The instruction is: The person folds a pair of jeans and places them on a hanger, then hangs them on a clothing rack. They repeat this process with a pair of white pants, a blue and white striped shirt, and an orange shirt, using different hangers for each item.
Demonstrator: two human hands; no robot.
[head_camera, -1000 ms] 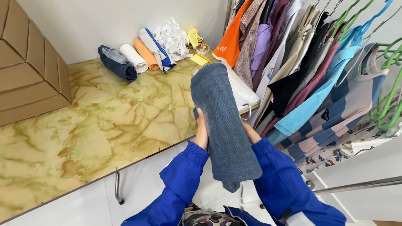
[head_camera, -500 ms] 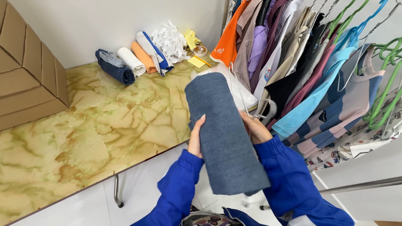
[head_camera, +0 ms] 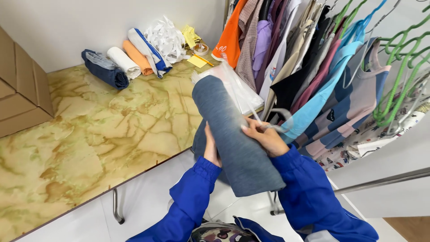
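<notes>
Since a second ago, your grey folded garment [head_camera: 233, 134] has tipped over toward the marble-patterned table [head_camera: 89, 134] and your hands have slid up its sides, so it now stands as a long slanted slab in front of you, its top near the table's edge and its lower end hanging above your blue sleeves [head_camera: 309, 188]. That table is hard, glossy, veined in yellow and green; cardboard boxes [head_camera: 18, 94] sit at its left end, stiff and square. On your right a crowded rack of hanging clothes [head_camera: 313, 67] drapes loosely, with green plastic hangers [head_camera: 398, 76] beyond it. Along the wall lie rolled garments [head_camera: 125, 62], navy, white, orange and blue-trimmed, tight soft cylinders, beside a heap of white shredded strips [head_camera: 168, 38]. A clear plastic bag [head_camera: 237, 87] lies crinkled behind the grey piece. The grey cloth looks like a fine knit, matte, light and limp; I judge it will sag wherever you leave it unsupported and should not slip, so take it at both long edges near the middle, as you do now. Your left hand [head_camera: 210, 148] is closed on the left edge, thumb in front. Your right hand [head_camera: 264, 136] presses the right edge, fingers curled over the front face, clamped on the fabric.
</notes>
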